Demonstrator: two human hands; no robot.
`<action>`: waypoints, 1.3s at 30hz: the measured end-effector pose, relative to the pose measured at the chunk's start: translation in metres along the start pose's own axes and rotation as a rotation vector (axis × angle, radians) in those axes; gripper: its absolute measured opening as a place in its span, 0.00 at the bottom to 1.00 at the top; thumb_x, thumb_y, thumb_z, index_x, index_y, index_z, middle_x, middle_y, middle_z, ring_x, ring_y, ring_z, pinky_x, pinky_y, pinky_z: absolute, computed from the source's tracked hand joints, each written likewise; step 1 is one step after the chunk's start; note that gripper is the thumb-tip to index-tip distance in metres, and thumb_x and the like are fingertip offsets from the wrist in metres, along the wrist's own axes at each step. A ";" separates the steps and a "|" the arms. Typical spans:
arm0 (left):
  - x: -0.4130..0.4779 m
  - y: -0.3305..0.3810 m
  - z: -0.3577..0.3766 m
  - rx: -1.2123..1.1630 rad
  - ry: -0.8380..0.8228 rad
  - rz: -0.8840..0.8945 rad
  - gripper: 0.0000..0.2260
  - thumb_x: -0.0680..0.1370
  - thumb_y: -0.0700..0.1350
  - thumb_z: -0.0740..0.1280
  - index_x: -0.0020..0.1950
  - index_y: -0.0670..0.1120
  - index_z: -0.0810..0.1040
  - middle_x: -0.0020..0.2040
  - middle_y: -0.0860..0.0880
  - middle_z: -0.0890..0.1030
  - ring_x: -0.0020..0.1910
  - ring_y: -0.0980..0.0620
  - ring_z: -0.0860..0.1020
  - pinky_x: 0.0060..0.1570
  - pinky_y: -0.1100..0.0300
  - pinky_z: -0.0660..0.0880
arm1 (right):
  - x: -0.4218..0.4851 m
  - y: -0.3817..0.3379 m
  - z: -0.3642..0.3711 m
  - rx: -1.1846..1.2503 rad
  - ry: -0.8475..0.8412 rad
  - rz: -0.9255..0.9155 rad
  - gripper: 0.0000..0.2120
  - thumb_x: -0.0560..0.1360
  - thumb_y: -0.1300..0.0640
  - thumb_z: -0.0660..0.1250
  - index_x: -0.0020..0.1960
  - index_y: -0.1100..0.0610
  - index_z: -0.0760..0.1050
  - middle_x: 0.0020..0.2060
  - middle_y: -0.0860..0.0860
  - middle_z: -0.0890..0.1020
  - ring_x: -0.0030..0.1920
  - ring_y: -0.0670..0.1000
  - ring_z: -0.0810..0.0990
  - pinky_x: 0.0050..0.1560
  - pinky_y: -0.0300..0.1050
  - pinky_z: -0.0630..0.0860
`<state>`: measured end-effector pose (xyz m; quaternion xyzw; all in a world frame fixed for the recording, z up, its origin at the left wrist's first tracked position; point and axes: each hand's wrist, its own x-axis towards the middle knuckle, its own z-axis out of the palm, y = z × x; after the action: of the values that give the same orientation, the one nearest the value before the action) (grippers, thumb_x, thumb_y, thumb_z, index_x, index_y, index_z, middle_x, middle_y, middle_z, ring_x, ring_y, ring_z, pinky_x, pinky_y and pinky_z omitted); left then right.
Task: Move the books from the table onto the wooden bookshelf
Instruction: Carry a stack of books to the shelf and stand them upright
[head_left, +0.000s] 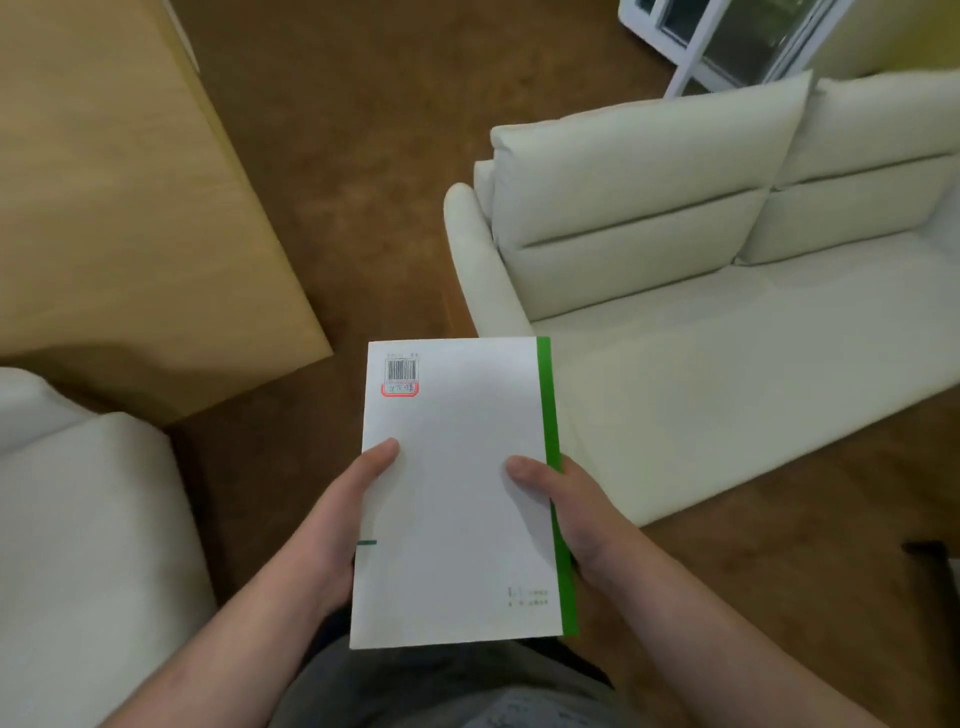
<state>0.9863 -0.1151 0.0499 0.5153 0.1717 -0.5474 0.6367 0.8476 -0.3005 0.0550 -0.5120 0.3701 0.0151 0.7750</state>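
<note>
The only view looked from the person's head, forward and steeply down, its wide angle bending the room's edges. It sat nearest the white book (457, 493) at bottom centre, while the wooden surface (114, 208), cream sofa (727, 322) and brown floor (363, 156) lay farther below.

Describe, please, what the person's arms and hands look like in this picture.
Both are bare. The left hand and right hand show no gloves or rings. The left forearm and right forearm are uncovered down to the frame's edge, with no sleeve, watch or bracelet in view.
</note>
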 end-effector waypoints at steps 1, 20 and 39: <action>0.002 0.012 -0.004 -0.024 0.000 0.003 0.21 0.67 0.58 0.73 0.55 0.49 0.87 0.56 0.39 0.85 0.48 0.37 0.86 0.42 0.45 0.82 | 0.010 -0.010 0.009 -0.013 -0.015 0.006 0.24 0.71 0.49 0.72 0.65 0.57 0.79 0.53 0.54 0.88 0.51 0.56 0.88 0.44 0.44 0.83; 0.094 0.282 -0.081 -0.065 0.019 0.016 0.16 0.77 0.56 0.66 0.58 0.47 0.82 0.48 0.41 0.87 0.40 0.40 0.87 0.30 0.50 0.82 | 0.223 -0.154 0.168 -0.054 -0.005 0.075 0.18 0.70 0.48 0.72 0.58 0.53 0.82 0.51 0.55 0.89 0.49 0.57 0.88 0.45 0.48 0.84; 0.255 0.464 -0.001 -0.018 0.010 0.060 0.19 0.66 0.57 0.73 0.51 0.47 0.87 0.53 0.39 0.86 0.45 0.38 0.86 0.37 0.46 0.82 | 0.425 -0.296 0.129 0.022 -0.020 0.029 0.23 0.69 0.47 0.72 0.61 0.56 0.80 0.51 0.55 0.88 0.49 0.58 0.88 0.49 0.52 0.83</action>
<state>1.4794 -0.3075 0.0671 0.5170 0.1641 -0.5239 0.6567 1.3471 -0.4887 0.0618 -0.4980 0.3698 0.0274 0.7839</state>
